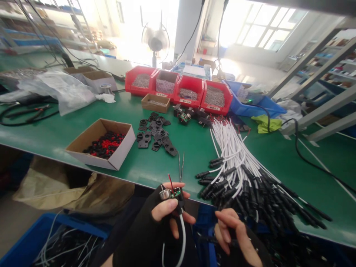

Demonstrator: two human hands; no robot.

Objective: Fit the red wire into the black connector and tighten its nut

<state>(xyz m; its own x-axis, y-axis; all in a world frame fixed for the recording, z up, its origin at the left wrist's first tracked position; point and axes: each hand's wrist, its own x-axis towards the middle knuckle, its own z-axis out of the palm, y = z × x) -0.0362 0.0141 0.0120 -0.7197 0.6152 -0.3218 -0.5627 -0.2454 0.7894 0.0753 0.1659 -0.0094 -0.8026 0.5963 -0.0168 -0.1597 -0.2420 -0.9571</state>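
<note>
My left hand [167, 207], in a black sleeve that covers the palm, is closed on a small circuit board assembly [175, 192]. It has a green board, a round metal part, a red wire standing up and a white cable [182, 237] curving down. A pair of tweezers [180, 170] points away from me, tips apart, just behind the assembly; its lower end is hidden by the fingers. To the right, below the table edge, my right hand [232, 231] has its fingers curled together. A dark rod-like shape passes near those fingers, and I cannot make out what they hold.
White cables [230, 144] with black connectors are heaped at right. Black plastic parts [157, 131] lie mid-table, beside a cardboard box [125, 148] of red and black pieces. Red bins [191, 84] of small parts line the back. A blue crate [30, 244] sits lower left.
</note>
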